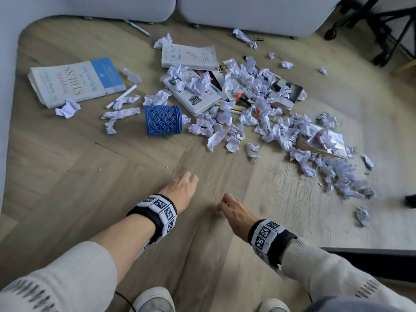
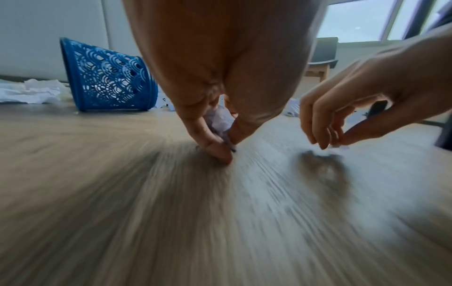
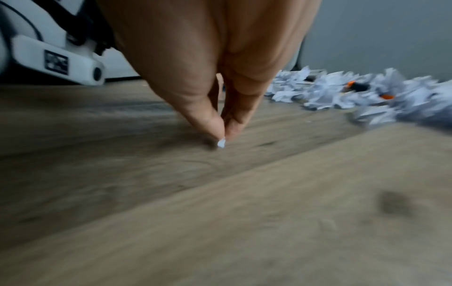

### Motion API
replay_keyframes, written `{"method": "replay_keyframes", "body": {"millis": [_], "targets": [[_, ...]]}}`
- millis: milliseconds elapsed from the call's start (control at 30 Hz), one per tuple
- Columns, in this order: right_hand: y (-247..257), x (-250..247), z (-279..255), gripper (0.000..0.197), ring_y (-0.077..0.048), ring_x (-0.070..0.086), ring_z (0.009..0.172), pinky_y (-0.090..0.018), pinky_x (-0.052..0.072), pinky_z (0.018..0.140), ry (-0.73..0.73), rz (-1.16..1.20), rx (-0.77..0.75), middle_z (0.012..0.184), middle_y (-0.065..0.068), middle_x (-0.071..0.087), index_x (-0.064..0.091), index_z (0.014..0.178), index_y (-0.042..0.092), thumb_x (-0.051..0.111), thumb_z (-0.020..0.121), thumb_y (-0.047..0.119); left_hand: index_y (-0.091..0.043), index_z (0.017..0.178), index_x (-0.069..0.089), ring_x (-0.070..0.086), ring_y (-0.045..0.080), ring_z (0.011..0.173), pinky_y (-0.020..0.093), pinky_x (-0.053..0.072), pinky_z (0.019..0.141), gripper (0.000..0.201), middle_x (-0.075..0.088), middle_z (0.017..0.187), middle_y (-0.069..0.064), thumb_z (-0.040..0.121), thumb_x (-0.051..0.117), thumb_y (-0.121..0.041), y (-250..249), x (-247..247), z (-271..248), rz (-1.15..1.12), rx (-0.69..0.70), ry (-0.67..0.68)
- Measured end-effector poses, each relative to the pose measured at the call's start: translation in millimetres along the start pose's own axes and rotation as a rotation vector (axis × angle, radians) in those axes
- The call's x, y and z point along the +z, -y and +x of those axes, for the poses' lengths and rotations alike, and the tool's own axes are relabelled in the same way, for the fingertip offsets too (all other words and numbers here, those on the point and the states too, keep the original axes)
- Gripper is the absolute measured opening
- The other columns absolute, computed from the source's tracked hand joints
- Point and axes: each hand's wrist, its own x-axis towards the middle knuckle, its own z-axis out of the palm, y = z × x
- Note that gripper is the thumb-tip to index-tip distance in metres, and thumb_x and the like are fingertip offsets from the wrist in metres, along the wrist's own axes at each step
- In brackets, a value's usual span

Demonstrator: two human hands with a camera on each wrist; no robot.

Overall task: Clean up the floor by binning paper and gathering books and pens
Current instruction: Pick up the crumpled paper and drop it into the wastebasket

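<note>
Both hands low over wood floor (image 1: 135, 255), near the person's feet. Left hand (image 1: 180, 190) has fingers curled down w/ a crumpled paper wad (image 2: 221, 121) held between thumb and fingers, fingertips (image 2: 217, 150) touching the floor. Right hand (image 1: 236, 210) pinches a tiny paper scrap (image 3: 221, 143) between thumb and forefinger, right at floor level; wrist views are motion-blurred so finer detail unclear. Both wrists wear black bands w/ marker tags. Blue lattice bin (image 1: 163, 120) lies tipped on its side ahead of left hand, well apart from it, mouth facing left. Main pile of crumpled paper (image 1: 258, 104) spreads ahead and to the right, trailing toward right edge. Books: 1 w/ "STRESS" cover (image 1: 76, 83) far left, lying alone; 1 white book (image 1: 189, 56) further back; another (image 1: 193, 95) partly buried under paper beside the bin; a glossy 1 (image 1: 324, 143) at right, under paper. White pen (image 1: 121, 96) just right of the STRESS book, another pen (image 1: 137, 28) by the grey sofa base (image 1: 247, 12), orange-tipped markers (image 1: 244, 99) mixed in the pile
</note>
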Motion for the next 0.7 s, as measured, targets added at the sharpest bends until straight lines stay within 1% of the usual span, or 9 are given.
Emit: {"method": "replay_keyframes", "body": {"millis": [67,133,233,300,433,500,567,633,700], "targets": [[-26.3,-18.6,-5.4,0.04,-0.027,0.052,0.095,-0.031,0.05,0.08,-0.056,-0.039,0.134,0.114,-0.012,0.046,0.058,0.11,0.001,0.041,0.079,-0.017,-0.009,0.107,0.042,0.059,0.033,0.091,0.04,0.043,0.074,0.015,0.056,0.103,0.013,0.093,0.04,-0.003,0.9,-19.2,4.9,-0.018,-0.044,0.048],[-50.7,-44.9,-9.9,0.031,-0.028,0.052,0.102,-0.032,0.048,0.084,-0.058,-0.078,0.262,0.11,-0.011,0.05,0.063,0.103,0.002,0.044,0.082,-0.012,-0.009,0.107,0.044,0.055,0.031,0.078,0.038,0.041,0.068,0.013,0.059,0.093,0.014,0.094,0.04,-0.008,6.5,-54.1,5.3,0.067,-0.045,0.117],[-78.9,-90.9,-15.8,0.023,-0.028,0.058,0.097,-0.029,0.045,0.073,-0.041,-0.111,0.406,0.103,-0.012,0.059,0.068,0.097,0.001,0.049,0.086,-0.002,-0.01,0.106,0.057,0.059,0.03,0.088,0.037,0.045,0.073,0.021,0.063,0.105,0.014,0.094,0.038,-0.012,18.9,-127.6,16.6,0.324,-0.057,0.18],[-96.8,-116.4,-6.8,0.022,-0.028,0.061,0.093,-0.027,0.044,0.067,-0.06,-0.117,0.462,0.103,-0.012,0.063,0.07,0.098,0.002,0.052,0.087,0.002,-0.011,0.101,0.062,0.062,0.029,0.093,0.034,0.046,0.073,0.023,0.066,0.104,0.011,0.094,0.04,-0.015,25.3,-174.7,37.0,0.476,-0.115,0.121],[-123.1,-134.0,30.7,0.022,-0.026,0.061,0.099,-0.03,0.05,0.08,-0.192,-0.017,0.463,0.105,-0.01,0.065,0.071,0.098,0.004,0.053,0.085,0.0,-0.01,0.073,0.06,0.055,0.024,0.069,0.03,0.043,0.064,0.019,0.058,0.071,0.005,0.086,0.047,-0.013,15.6,-241.7,76.5,0.537,-0.206,-0.137],[-132.5,-129.2,50.6,0.026,-0.025,0.06,0.101,-0.029,0.046,0.083,-0.264,0.013,0.437,0.109,-0.008,0.063,0.07,0.1,0.006,0.05,0.086,-0.002,-0.011,0.071,0.056,0.053,0.023,0.065,0.029,0.04,0.06,0.019,0.058,0.07,0.008,0.086,0.046,-0.017,3.4,-251.4,89.8,0.474,-0.232,-0.22],[-139.9,-121.5,71.9,0.026,-0.023,0.055,0.107,-0.029,0.042,0.087,-0.276,0.013,0.41,0.116,-0.006,0.057,0.064,0.11,0.008,0.049,0.09,0.002,-0.01,0.076,0.052,0.05,0.023,0.063,0.029,0.037,0.058,0.02,0.057,0.072,0.008,0.091,0.042,-0.02,-10.3,-235.6,96.1,0.41,-0.251,-0.229],[-147.8,-110.1,95.2,0.027,-0.027,0.05,0.113,-0.032,0.044,0.091,-0.253,0.006,0.387,0.121,-0.009,0.048,0.053,0.12,0.009,0.047,0.095,0.018,-0.012,0.086,0.048,0.047,0.024,0.068,0.032,0.034,0.063,0.016,0.061,0.085,0.011,0.093,0.04,-0.024,-26.4,-203.8,101.7,0.355,-0.236,-0.234],[-154.1,-98.4,113.4,0.039,-0.034,0.051,0.112,-0.038,0.05,0.086,-0.202,-0.044,0.422,0.12,-0.011,0.044,0.046,0.123,0.012,0.038,0.096,0.038,-0.014,0.095,0.043,0.048,0.026,0.075,0.034,0.034,0.066,0.019,0.061,0.099,0.011,0.094,0.04,-0.032,-36.2,-176.5,109.6,0.319,-0.225,-0.201]]}}
